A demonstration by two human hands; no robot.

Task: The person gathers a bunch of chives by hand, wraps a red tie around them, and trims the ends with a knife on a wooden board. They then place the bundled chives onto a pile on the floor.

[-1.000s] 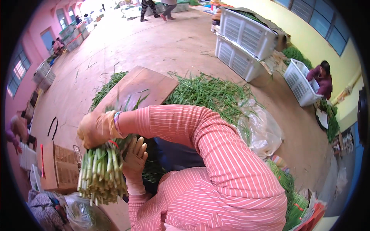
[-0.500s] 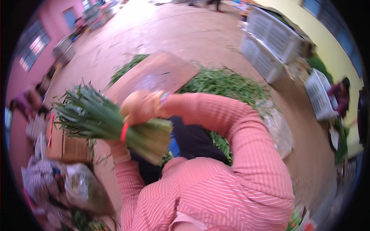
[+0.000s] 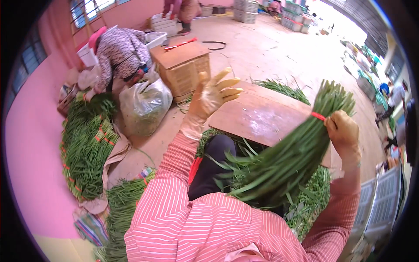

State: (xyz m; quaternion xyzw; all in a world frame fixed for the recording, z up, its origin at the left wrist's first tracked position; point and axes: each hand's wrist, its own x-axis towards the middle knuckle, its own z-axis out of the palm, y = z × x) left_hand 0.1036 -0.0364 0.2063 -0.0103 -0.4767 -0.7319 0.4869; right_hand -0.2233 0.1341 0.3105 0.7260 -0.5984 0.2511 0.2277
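Note:
A thick bundle of long green leafy stalks [image 3: 288, 155], tied with a red band, hangs over my lap on the right. Its cut ends point up and its leaves trail down toward my body, slightly blurred. My right hand [image 3: 342, 131], in a thin yellowish glove, is closed on the bundle beside the red band. My left hand [image 3: 214, 94], gloved too, is raised with its fingers spread and nothing in it. It is near the left edge of a low brown board [image 3: 262, 109] in front of my knees.
Tied green bundles [image 3: 89, 148] lie piled at the left, with more [image 3: 124, 214] beside my left arm. A filled plastic bag [image 3: 146, 107] stands near a brown box [image 3: 183, 65]. A bent-over person [image 3: 120, 54] works behind the bag. Loose leaves [image 3: 316, 192] lie at my right.
My view has swung left. The bundle has gone from my left to my right and turned cut ends up, still in my right hand. My left hand, mostly hidden before, now shows open.

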